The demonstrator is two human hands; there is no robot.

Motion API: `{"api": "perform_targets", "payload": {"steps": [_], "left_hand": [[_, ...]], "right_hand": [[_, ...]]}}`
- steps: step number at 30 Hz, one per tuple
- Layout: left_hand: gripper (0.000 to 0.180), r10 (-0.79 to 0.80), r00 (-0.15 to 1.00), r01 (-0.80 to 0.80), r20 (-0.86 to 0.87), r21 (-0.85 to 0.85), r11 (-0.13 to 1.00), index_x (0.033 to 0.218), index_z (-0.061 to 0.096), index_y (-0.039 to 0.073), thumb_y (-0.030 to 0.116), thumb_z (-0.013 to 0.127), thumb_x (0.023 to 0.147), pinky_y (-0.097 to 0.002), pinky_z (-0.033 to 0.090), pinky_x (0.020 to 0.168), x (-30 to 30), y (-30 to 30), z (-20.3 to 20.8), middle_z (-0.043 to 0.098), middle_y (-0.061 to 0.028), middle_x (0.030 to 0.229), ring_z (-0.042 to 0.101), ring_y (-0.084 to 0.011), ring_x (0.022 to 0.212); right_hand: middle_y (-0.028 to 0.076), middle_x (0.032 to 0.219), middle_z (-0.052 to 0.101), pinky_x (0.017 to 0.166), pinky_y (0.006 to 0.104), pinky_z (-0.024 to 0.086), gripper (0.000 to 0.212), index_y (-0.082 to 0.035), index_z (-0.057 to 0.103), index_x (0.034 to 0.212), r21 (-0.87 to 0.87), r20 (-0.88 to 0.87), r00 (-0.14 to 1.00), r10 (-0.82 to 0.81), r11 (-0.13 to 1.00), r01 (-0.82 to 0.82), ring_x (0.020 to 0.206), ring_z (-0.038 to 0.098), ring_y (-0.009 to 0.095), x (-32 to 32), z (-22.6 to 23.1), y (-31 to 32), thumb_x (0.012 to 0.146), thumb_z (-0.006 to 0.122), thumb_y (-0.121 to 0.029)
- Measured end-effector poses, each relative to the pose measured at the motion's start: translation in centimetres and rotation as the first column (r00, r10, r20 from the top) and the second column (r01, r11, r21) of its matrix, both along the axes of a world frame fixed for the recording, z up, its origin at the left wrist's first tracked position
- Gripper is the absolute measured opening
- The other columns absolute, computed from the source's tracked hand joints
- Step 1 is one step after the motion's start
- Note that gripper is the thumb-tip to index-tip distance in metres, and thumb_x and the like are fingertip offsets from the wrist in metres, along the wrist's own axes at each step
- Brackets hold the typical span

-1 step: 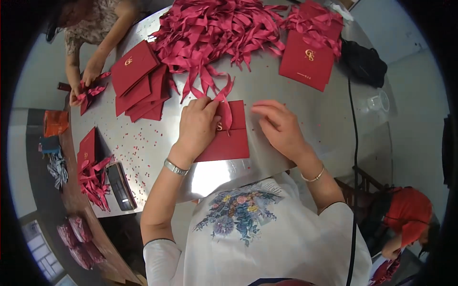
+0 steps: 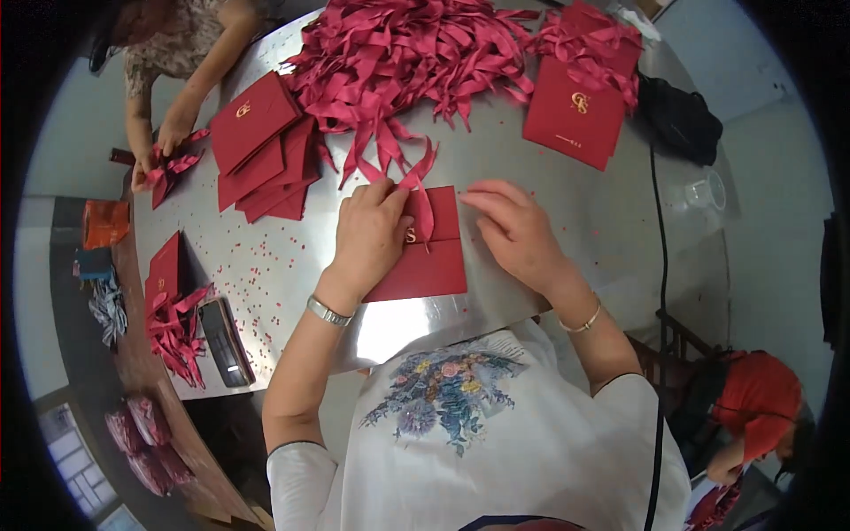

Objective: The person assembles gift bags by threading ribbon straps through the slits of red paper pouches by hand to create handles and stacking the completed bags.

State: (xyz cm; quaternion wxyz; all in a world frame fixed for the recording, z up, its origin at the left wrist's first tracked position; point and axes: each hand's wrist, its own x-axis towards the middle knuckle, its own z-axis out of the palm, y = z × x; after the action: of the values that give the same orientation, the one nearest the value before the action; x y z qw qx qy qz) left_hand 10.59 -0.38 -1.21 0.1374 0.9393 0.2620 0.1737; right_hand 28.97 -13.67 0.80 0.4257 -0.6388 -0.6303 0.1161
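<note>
One red folder (image 2: 418, 272) lies partly under the left hand (image 2: 368, 226).

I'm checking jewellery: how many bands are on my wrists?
2: a broad metallic band on the wrist of your left hand, a thin bracelet on that of your right hand.

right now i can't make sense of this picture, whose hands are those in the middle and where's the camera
No machine here: a wide fisheye camera, worn on the head of a person, looks down, so straight edges bend. That person's bare left hand rests on a red folder, right at a pink ribbon; whether it grips the ribbon is hard to tell. The right hand, seemingly empty, is just off the folder's right edge. Around them on the metal table lie a ribbon heap, a stack of red folders and a phone.
</note>
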Motion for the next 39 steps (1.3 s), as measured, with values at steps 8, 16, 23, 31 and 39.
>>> {"api": "perform_targets", "payload": {"steps": [8,16,23,31,39], "left_hand": [[0.039,0.158,0.987,-0.157,0.031,-0.023,0.987,0.106,0.067,0.003,0.009,0.076,0.069,-0.0434,0.047,0.082,-3.1,-2.8,0.8,0.061,-0.0158,0.109,0.058,-0.0338,0.093],[0.027,0.302,0.953,-0.275,-0.022,-0.481,0.832,0.093,0.061,-0.001,0.004,0.076,0.071,-0.0356,0.048,0.065,-6.5,-4.2,1.4,0.06,-0.0135,0.081,0.059,-0.0247,0.07],[0.021,0.362,0.932,-0.256,0.008,-0.693,0.674,0.095,0.057,-0.001,0.0,0.07,0.078,-0.0292,0.048,0.065,-7.4,-4.9,1.8,0.061,-0.0072,0.077,0.055,-0.0138,0.068],[0.021,0.39,0.919,-0.165,0.057,-0.843,0.512,0.103,0.065,-0.002,0.006,0.068,0.083,-0.0272,0.049,0.066,-7.6,-5.1,1.6,0.066,-0.0067,0.08,0.059,-0.0117,0.071],[0.024,0.399,0.911,-0.13,0.103,-0.846,0.517,0.101,0.066,-0.002,0.009,0.07,0.081,-0.0313,0.05,0.069,-7.7,-5.2,1.0,0.069,-0.0127,0.081,0.063,-0.0187,0.071]], "right_hand": [[0.003,0.104,0.064,0.089,0.0385,0.044,0.015,-0.011,0.065,0.09,-0.246,0.447,0.721,0.529,0.848,-0.469,0.107,0.056,0.023,-2.0,-1.7,3.3,0.077,0.058,-0.009],[0.008,0.087,0.067,0.081,0.041,0.044,0.015,-0.008,0.063,0.098,-0.13,0.153,0.958,0.244,0.966,-0.225,0.083,0.062,0.027,-2.2,-0.8,0.1,0.084,0.064,-0.014],[0.002,0.086,0.068,0.079,0.0369,0.042,0.023,-0.011,0.065,0.102,0.066,-0.005,0.967,0.256,0.965,-0.255,0.079,0.06,0.021,-4.1,0.0,-0.1,0.08,0.07,-0.013],[0.0,0.078,0.065,0.074,0.0339,0.039,0.025,-0.011,0.065,0.099,-0.004,-0.065,0.953,0.296,0.955,-0.297,0.071,0.059,0.019,-6.9,-1.1,-0.1,0.076,0.075,-0.012],[0.001,0.073,0.061,0.073,0.0353,0.04,0.023,-0.008,0.065,0.102,0.052,-0.026,0.983,0.18,0.983,-0.178,0.067,0.058,0.02,-7.7,-0.9,-0.1,0.08,0.069,-0.008]]}}
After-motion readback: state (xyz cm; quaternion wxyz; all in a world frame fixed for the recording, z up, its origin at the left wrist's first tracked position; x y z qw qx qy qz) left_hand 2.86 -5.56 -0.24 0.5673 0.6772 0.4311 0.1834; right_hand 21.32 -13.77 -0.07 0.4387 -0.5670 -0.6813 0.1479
